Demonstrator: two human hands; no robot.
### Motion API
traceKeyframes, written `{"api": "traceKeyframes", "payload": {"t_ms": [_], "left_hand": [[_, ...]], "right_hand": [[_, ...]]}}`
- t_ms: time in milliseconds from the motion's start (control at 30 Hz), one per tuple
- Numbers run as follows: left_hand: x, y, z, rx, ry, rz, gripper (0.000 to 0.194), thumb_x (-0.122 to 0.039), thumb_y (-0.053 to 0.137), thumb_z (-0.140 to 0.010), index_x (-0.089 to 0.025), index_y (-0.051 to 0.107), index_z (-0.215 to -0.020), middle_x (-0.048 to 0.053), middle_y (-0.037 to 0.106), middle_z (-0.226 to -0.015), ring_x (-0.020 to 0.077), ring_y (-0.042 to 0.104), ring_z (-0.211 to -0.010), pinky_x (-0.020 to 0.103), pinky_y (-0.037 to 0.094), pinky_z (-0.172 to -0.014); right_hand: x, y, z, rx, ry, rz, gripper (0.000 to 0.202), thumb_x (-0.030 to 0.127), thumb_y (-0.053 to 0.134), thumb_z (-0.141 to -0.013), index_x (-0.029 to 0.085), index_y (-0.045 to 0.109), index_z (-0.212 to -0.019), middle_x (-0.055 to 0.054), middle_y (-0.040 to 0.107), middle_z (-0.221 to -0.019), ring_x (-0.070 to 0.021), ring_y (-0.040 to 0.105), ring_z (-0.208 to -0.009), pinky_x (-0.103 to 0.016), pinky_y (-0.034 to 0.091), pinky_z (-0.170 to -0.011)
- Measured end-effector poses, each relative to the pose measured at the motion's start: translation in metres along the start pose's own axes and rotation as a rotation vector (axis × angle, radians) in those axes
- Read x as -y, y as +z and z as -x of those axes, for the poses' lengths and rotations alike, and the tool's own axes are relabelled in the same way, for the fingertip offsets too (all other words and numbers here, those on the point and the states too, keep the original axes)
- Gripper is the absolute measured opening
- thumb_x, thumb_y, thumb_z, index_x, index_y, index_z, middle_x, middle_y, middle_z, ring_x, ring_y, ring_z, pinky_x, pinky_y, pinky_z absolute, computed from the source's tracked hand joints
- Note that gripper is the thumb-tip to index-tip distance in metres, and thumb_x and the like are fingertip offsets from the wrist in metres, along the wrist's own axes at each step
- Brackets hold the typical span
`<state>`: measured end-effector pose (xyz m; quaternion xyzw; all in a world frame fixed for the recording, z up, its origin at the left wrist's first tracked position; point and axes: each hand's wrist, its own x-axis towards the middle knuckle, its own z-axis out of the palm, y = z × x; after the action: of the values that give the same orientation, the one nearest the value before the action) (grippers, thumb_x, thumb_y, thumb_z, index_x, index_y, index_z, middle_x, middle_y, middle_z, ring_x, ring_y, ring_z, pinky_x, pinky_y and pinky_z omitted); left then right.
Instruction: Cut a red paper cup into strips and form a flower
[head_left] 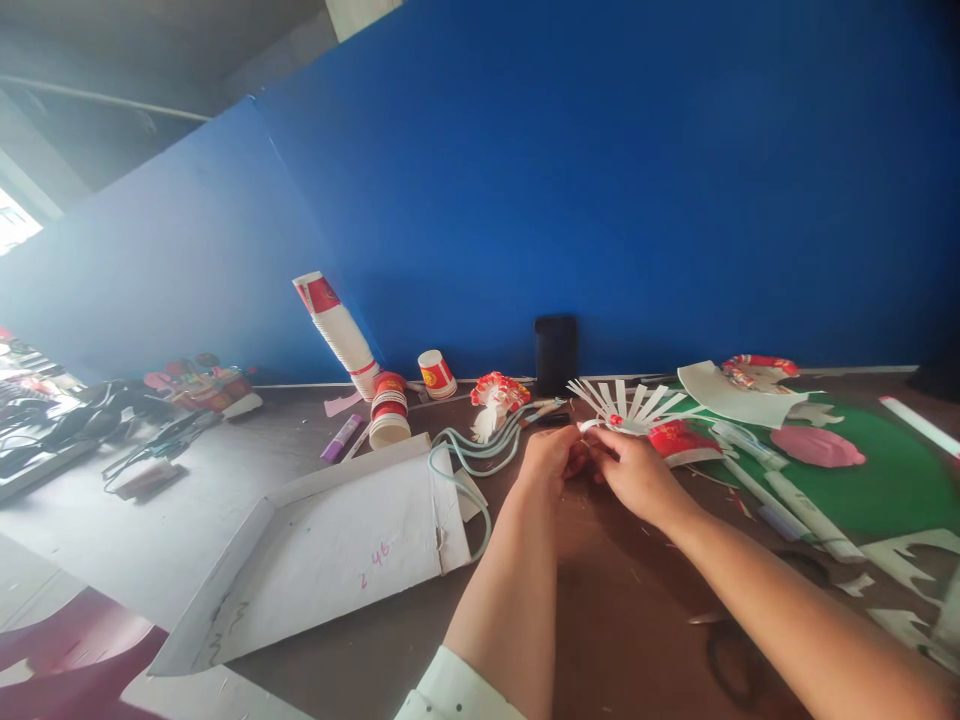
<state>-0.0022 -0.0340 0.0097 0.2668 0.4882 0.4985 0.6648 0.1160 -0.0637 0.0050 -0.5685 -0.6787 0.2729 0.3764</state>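
Observation:
My left hand (553, 455) and my right hand (626, 468) meet over the brown table, fingers closed around the near end of a paper cup cut into white strips (637, 402). The strips fan out beyond my fingers, with a small red patch among them. What exactly each set of fingertips pinches is partly hidden. A red cut cup piece (684, 442) lies just right of my right hand. Left of my hands sits a red and white paper flower (499, 398), beside a looped pale cord (480, 455).
A white box lid (337, 560) lies at the left. Behind it are a leaning stack of paper cups (341, 335), a single cup (436, 374) and a purple glue stick (341, 438). A black phone-like object (556, 355) leans on the blue partition (600, 180). Markers and a pink piece (817, 446) lie right.

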Motion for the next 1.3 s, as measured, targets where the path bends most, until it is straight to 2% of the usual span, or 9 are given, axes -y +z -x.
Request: {"api": "traceKeyframes", "payload": {"t_ms": [233,367,533,633,733,900,1133,1300], "left_hand": [[0.0,-0.001,-0.001,0.007,-0.041,0.008,0.008,-0.015,0.069,-0.068,-0.011,0.062,-0.068,-0.001,0.052,-0.052,0.0061,0.047,-0.045,0.017,0.04,-0.045],[-0.002,-0.003,-0.001,0.023,-0.063,0.025,0.005,-0.014,0.067,-0.07,-0.01,0.064,-0.071,-0.001,0.052,-0.051,0.0057,0.047,-0.045,0.017,0.042,-0.046],[-0.006,-0.004,0.002,0.028,-0.084,0.021,0.003,-0.007,0.064,-0.071,-0.009,0.063,-0.069,0.0,0.054,-0.052,0.0062,0.05,-0.046,0.017,0.044,-0.047],[-0.008,-0.004,0.003,0.034,-0.105,0.019,0.004,-0.005,0.064,-0.07,-0.009,0.064,-0.07,0.001,0.055,-0.052,0.0063,0.05,-0.046,0.017,0.044,-0.047],[-0.009,-0.005,0.002,0.04,-0.12,0.013,0.005,-0.004,0.064,-0.069,-0.008,0.065,-0.07,0.001,0.055,-0.051,0.0069,0.051,-0.046,0.016,0.043,-0.046],[-0.007,-0.003,0.001,0.016,-0.113,-0.009,0.008,-0.002,0.063,-0.066,-0.008,0.066,-0.07,-0.001,0.052,-0.049,0.0063,0.05,-0.044,0.015,0.043,-0.045],[-0.005,0.0,-0.001,-0.028,-0.095,-0.039,0.01,-0.008,0.073,-0.061,-0.01,0.066,-0.067,0.0,0.053,-0.05,0.0066,0.049,-0.045,0.016,0.04,-0.042],[-0.006,0.0,-0.001,-0.035,-0.094,-0.045,0.013,-0.011,0.076,-0.061,-0.01,0.064,-0.064,-0.001,0.051,-0.048,0.0067,0.047,-0.044,0.017,0.04,-0.043]], "right_hand": [[-0.001,0.001,0.002,-0.002,0.022,0.025,0.038,0.023,0.047,-0.085,0.019,0.066,-0.117,-0.001,0.065,-0.06,-0.0176,0.061,-0.055,-0.03,0.045,-0.062],[-0.001,0.001,0.001,0.009,0.07,-0.011,0.042,0.024,0.048,-0.083,0.015,0.064,-0.121,-0.001,0.064,-0.059,-0.0182,0.06,-0.055,-0.031,0.046,-0.064],[-0.007,0.003,-0.001,0.015,0.08,-0.096,0.044,0.025,0.049,-0.082,0.016,0.064,-0.123,0.0,0.063,-0.058,-0.0176,0.059,-0.055,-0.03,0.046,-0.062],[-0.009,0.005,-0.001,0.012,0.155,-0.188,0.044,0.027,0.053,-0.08,0.019,0.064,-0.122,0.001,0.062,-0.057,-0.0161,0.056,-0.052,-0.028,0.043,-0.053],[-0.007,0.008,-0.002,0.01,0.33,-0.39,0.046,0.026,0.056,-0.076,0.023,0.064,-0.122,0.002,0.059,-0.054,-0.014,0.052,-0.049,-0.023,0.036,-0.044],[0.001,0.009,0.0,-0.014,0.504,-0.678,0.046,0.021,0.061,-0.071,0.021,0.067,-0.116,0.002,0.06,-0.06,-0.0104,0.052,-0.053,-0.017,0.032,-0.041],[0.004,0.008,0.0,0.003,0.472,-0.742,0.043,0.018,0.06,-0.07,0.02,0.068,-0.112,0.0,0.059,-0.06,-0.0109,0.052,-0.048,-0.017,0.029,-0.036],[0.009,0.007,0.001,-0.009,0.512,-0.829,0.049,0.013,0.059,-0.069,0.021,0.065,-0.117,0.001,0.058,-0.058,-0.0096,0.05,-0.047,-0.015,0.027,-0.035]]}}
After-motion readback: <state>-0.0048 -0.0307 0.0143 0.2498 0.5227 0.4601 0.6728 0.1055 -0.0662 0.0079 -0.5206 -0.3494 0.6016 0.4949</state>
